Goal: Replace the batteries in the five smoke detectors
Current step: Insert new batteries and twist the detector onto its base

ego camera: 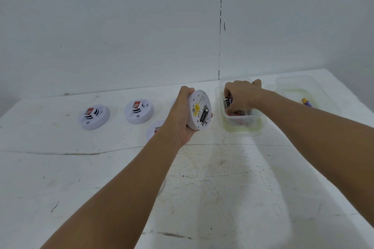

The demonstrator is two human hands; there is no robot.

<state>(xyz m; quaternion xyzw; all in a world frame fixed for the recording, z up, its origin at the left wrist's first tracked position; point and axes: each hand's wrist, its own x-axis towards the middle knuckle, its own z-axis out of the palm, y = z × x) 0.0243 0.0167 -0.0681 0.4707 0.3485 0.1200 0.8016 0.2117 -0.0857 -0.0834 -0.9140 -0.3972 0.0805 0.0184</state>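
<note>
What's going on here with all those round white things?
A person is changing smoke detector batteries. The left hand holds one smoke detector back-side up, with one battery seated in it. The right hand pinches a battery out of a clear tub. Two other detectors lie on the table.

A bare workroom: scuffed white table point(202, 188) against a plain white wall point(121, 26)

A forearm hides most of a third detector point(154, 128) on the table.
</note>
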